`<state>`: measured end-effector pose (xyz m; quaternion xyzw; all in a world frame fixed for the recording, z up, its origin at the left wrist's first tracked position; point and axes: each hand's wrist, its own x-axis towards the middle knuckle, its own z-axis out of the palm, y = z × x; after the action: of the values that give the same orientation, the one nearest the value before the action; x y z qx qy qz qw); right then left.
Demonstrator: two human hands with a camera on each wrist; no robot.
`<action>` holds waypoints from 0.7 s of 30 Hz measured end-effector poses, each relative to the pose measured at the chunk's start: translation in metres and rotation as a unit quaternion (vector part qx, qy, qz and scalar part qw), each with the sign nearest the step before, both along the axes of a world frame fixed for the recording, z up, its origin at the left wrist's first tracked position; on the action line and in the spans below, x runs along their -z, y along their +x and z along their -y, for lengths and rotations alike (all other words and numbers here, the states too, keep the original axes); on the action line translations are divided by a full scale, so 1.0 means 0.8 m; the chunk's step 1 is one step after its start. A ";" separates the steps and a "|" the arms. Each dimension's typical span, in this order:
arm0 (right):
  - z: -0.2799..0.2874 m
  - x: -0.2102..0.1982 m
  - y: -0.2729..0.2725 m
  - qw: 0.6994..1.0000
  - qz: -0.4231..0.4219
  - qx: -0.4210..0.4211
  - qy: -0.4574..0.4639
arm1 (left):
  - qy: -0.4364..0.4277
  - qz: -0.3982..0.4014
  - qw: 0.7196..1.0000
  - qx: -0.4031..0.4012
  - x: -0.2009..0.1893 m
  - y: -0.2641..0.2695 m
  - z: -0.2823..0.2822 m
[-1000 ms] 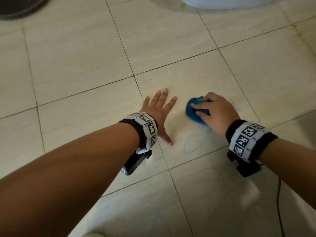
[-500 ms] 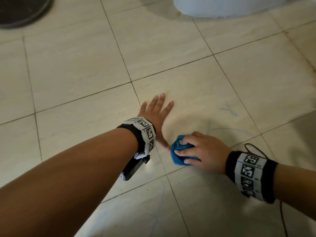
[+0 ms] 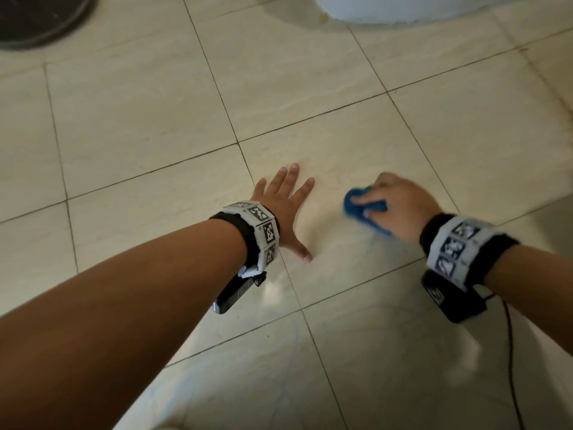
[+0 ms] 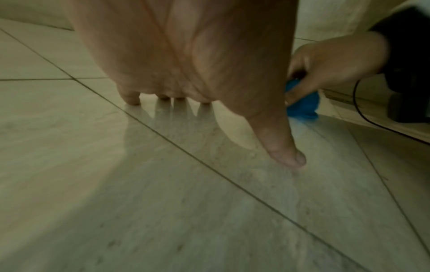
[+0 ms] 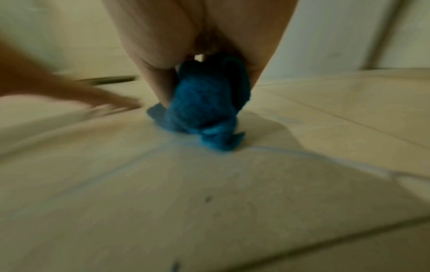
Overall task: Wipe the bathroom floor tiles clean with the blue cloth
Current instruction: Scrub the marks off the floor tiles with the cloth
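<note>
My right hand [image 3: 393,203] grips a bunched blue cloth [image 3: 356,209] and holds it down on the beige floor tiles [image 3: 341,150]. In the right wrist view the cloth [image 5: 204,114] sits wadded under my palm, touching the tile, with a faint blue streak [image 5: 302,154] curving off to its right. The left wrist view shows the cloth [image 4: 302,104] just beyond my left thumb. My left hand [image 3: 285,206] lies flat on the tile with fingers spread, a short gap left of the cloth, holding nothing.
A white fixture base [image 3: 403,7] stands at the top edge, and a dark round object [image 3: 34,20] fills the top left corner. A black cable [image 3: 511,352] runs from my right wrist down the right side. Faint blue marks [image 3: 279,395] lie on the near tile.
My right hand swept the cloth back toward me and leftward, close to my left thumb, then out again to the right and farther away. The left hand stayed planted.
</note>
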<state>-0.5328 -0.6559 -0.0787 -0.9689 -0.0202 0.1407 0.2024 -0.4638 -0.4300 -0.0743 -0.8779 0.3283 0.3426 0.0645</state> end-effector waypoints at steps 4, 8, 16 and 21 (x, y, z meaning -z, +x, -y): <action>-0.007 0.011 -0.016 0.997 0.046 0.060 -0.033 | -0.025 0.029 0.999 -0.008 -0.001 0.001 0.013; -0.034 0.007 -0.040 0.988 0.026 -0.153 0.007 | -0.040 0.008 0.999 -0.018 0.002 0.001 0.034; 0.027 0.016 0.008 0.974 0.056 0.221 -0.004 | -0.001 -0.007 1.000 -0.009 0.014 -0.006 0.040; -0.021 0.011 -0.012 0.998 0.042 -0.039 0.000 | 0.001 -0.004 1.000 -0.010 0.014 -0.006 0.042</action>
<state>-0.5422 -0.6387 -0.0873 -0.9725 -0.0659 0.1079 0.1957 -0.4686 -0.4639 -0.0859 -0.8798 0.3193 0.3468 0.0605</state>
